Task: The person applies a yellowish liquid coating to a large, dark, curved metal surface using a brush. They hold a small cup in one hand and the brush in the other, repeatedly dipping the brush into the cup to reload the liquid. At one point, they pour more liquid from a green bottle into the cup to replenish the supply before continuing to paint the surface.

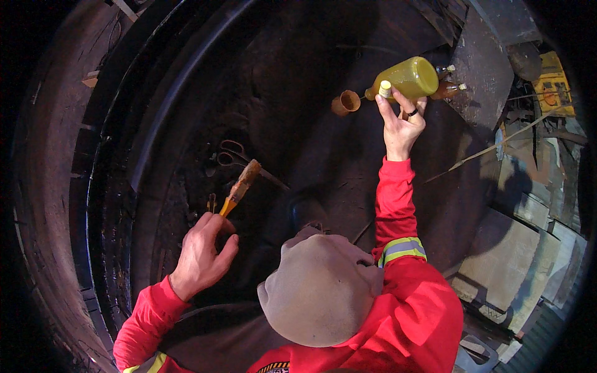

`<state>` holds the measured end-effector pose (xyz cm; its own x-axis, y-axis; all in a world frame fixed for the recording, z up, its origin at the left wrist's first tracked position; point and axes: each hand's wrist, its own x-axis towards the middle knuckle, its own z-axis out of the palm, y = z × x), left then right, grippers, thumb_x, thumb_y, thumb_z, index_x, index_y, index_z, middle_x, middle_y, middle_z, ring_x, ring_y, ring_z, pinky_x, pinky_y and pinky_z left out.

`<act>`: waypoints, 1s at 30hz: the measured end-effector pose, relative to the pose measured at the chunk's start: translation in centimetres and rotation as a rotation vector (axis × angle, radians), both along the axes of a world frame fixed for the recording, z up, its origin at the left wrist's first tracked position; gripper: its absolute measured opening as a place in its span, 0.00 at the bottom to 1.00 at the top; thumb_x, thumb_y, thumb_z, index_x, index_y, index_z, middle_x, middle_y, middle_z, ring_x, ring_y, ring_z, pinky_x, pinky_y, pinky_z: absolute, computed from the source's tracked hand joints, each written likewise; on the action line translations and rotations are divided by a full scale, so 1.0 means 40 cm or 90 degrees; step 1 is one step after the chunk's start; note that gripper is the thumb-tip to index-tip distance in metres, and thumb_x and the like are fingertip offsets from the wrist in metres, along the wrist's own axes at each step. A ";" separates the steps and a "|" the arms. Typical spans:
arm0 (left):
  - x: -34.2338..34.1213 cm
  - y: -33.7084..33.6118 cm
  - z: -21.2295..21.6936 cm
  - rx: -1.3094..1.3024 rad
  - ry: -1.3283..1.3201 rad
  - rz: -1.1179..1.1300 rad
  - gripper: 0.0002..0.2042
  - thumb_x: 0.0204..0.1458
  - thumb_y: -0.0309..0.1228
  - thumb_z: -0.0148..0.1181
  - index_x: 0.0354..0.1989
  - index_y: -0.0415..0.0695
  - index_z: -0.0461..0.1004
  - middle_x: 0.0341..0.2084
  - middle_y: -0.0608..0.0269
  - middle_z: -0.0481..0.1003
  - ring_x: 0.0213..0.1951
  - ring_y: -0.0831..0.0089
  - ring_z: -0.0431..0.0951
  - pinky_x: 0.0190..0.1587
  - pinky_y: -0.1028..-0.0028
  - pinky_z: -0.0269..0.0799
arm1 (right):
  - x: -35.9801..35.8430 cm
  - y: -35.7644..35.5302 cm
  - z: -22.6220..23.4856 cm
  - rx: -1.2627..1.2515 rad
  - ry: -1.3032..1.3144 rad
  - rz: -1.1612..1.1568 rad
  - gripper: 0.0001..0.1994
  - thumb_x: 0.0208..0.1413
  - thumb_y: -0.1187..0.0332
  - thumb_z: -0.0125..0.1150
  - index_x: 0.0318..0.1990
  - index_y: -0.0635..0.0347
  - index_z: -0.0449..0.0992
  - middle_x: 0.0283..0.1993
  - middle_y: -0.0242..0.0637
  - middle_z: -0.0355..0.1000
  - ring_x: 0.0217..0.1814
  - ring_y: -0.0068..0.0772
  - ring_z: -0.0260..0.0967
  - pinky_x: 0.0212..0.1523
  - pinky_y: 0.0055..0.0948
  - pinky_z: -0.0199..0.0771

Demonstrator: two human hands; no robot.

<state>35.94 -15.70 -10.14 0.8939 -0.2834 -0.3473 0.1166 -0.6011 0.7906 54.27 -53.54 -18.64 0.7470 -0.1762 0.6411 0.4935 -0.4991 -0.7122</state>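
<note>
My left hand (205,252) is closed around the yellow handle of a paintbrush (242,184), whose stained bristles point up and to the right. In my right hand (403,124), with the arm stretched forward, is a bottle (407,78) of yellow-green liquid. The bottle lies tilted, its neck toward the left. A pale bottle cap (385,89) shows at the thumb and fingertips of that same hand. Just left of the bottle's mouth is a rusty orange cup (346,103), with a thin line between the two.
Scissors (232,153) lie on the dark surface beyond the brush. Smaller bottles (449,90) stand behind the big one. Far right are a yellow case (553,84), a thin stick (497,146) and flat boards (500,261). A dark curved rim (152,133) runs along the left.
</note>
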 end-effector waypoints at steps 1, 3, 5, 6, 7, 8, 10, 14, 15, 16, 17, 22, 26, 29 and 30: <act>0.001 0.000 0.002 0.001 0.007 0.001 0.07 0.50 0.28 0.59 0.33 0.36 0.72 0.29 0.51 0.70 0.30 0.58 0.72 0.32 0.65 0.67 | 0.000 0.001 0.000 0.004 0.001 0.001 0.17 0.40 0.77 0.78 0.41 0.56 0.83 0.52 0.36 0.64 0.55 0.36 0.67 0.52 0.35 0.75; 0.003 -0.001 0.005 0.004 0.022 0.002 0.07 0.50 0.28 0.59 0.33 0.36 0.72 0.29 0.51 0.70 0.30 0.58 0.72 0.32 0.65 0.68 | 0.001 -0.001 -0.001 0.005 0.000 0.002 0.17 0.41 0.77 0.78 0.41 0.56 0.83 0.52 0.36 0.64 0.55 0.36 0.68 0.52 0.35 0.75; 0.003 -0.001 0.004 0.005 0.014 -0.002 0.07 0.50 0.28 0.59 0.33 0.36 0.72 0.29 0.51 0.70 0.30 0.58 0.72 0.32 0.65 0.68 | 0.001 -0.002 -0.002 0.006 0.000 0.001 0.17 0.41 0.76 0.78 0.41 0.56 0.83 0.52 0.36 0.64 0.55 0.36 0.68 0.52 0.35 0.75; 0.002 0.000 0.003 0.006 0.010 -0.003 0.07 0.50 0.27 0.59 0.33 0.36 0.72 0.29 0.51 0.70 0.30 0.58 0.72 0.31 0.66 0.68 | 0.001 -0.001 -0.004 0.007 0.000 -0.001 0.17 0.41 0.76 0.78 0.41 0.56 0.83 0.52 0.36 0.64 0.55 0.36 0.68 0.52 0.35 0.75; 0.001 0.001 -0.001 0.002 -0.005 -0.004 0.07 0.50 0.27 0.59 0.33 0.36 0.72 0.28 0.51 0.70 0.29 0.59 0.72 0.31 0.66 0.68 | 0.001 0.000 -0.006 0.008 0.000 -0.002 0.17 0.41 0.76 0.78 0.41 0.55 0.83 0.52 0.36 0.64 0.55 0.36 0.68 0.52 0.35 0.75; -0.002 0.003 -0.008 -0.003 -0.020 -0.006 0.07 0.50 0.27 0.59 0.33 0.37 0.71 0.28 0.52 0.69 0.29 0.59 0.72 0.31 0.66 0.68 | 0.002 0.001 -0.007 0.010 0.002 -0.001 0.17 0.41 0.76 0.78 0.41 0.55 0.84 0.53 0.36 0.64 0.56 0.36 0.67 0.52 0.35 0.75; -0.003 0.003 -0.011 -0.006 -0.028 -0.005 0.07 0.50 0.27 0.59 0.33 0.37 0.71 0.28 0.52 0.69 0.29 0.59 0.72 0.32 0.65 0.68 | 0.002 0.002 -0.008 0.013 0.004 0.000 0.17 0.41 0.76 0.78 0.41 0.55 0.84 0.53 0.36 0.64 0.56 0.36 0.67 0.52 0.35 0.75; 0.003 -0.003 0.001 0.004 0.008 0.001 0.07 0.50 0.27 0.59 0.32 0.36 0.71 0.28 0.51 0.69 0.31 0.58 0.73 0.33 0.65 0.68 | 0.000 0.001 -0.006 0.015 0.002 0.002 0.16 0.41 0.76 0.78 0.40 0.56 0.84 0.53 0.36 0.65 0.56 0.36 0.67 0.53 0.35 0.74; 0.004 -0.004 0.003 0.007 0.018 0.003 0.07 0.50 0.27 0.59 0.32 0.36 0.71 0.28 0.51 0.69 0.31 0.58 0.73 0.34 0.64 0.68 | 0.000 0.001 -0.007 0.016 0.000 0.002 0.16 0.41 0.76 0.78 0.40 0.56 0.84 0.53 0.36 0.65 0.56 0.36 0.67 0.53 0.35 0.74; 0.003 -0.003 0.002 0.003 0.014 0.003 0.07 0.50 0.27 0.59 0.32 0.36 0.71 0.28 0.51 0.69 0.31 0.58 0.73 0.34 0.64 0.68 | 0.001 0.001 -0.008 0.017 -0.002 0.003 0.16 0.41 0.76 0.78 0.40 0.56 0.84 0.53 0.36 0.65 0.56 0.36 0.67 0.53 0.35 0.74; 0.002 -0.002 -0.001 -0.001 0.009 0.003 0.07 0.50 0.27 0.59 0.32 0.36 0.71 0.28 0.51 0.69 0.31 0.58 0.73 0.34 0.64 0.68 | 0.001 0.002 -0.008 0.017 -0.003 0.003 0.16 0.41 0.76 0.78 0.40 0.57 0.84 0.53 0.37 0.65 0.56 0.36 0.67 0.53 0.35 0.73; 0.001 -0.001 -0.003 -0.007 0.001 0.004 0.07 0.50 0.28 0.59 0.32 0.36 0.71 0.28 0.51 0.69 0.30 0.58 0.73 0.33 0.65 0.68 | 0.001 0.004 -0.009 0.015 0.000 0.000 0.15 0.41 0.76 0.78 0.40 0.58 0.84 0.53 0.37 0.65 0.56 0.37 0.67 0.54 0.35 0.73; 0.002 0.001 -0.005 -0.002 0.002 -0.006 0.08 0.50 0.28 0.59 0.32 0.37 0.71 0.28 0.51 0.69 0.31 0.58 0.72 0.33 0.65 0.68 | -0.001 -0.002 -0.016 0.015 0.012 -0.013 0.16 0.40 0.76 0.78 0.40 0.58 0.84 0.53 0.38 0.65 0.56 0.37 0.67 0.54 0.35 0.72; 0.001 0.002 -0.004 -0.001 0.001 -0.007 0.08 0.50 0.29 0.59 0.32 0.37 0.72 0.28 0.51 0.69 0.31 0.57 0.72 0.33 0.65 0.68 | -0.001 0.005 -0.015 0.028 0.015 -0.007 0.16 0.40 0.76 0.78 0.40 0.57 0.84 0.52 0.38 0.65 0.56 0.37 0.67 0.53 0.35 0.72; 0.001 0.002 -0.002 -0.001 0.004 -0.006 0.08 0.50 0.29 0.59 0.32 0.37 0.72 0.28 0.50 0.69 0.31 0.57 0.72 0.33 0.64 0.68 | -0.001 0.007 -0.014 0.031 0.014 -0.006 0.16 0.40 0.75 0.78 0.40 0.57 0.84 0.52 0.38 0.65 0.55 0.37 0.67 0.53 0.35 0.73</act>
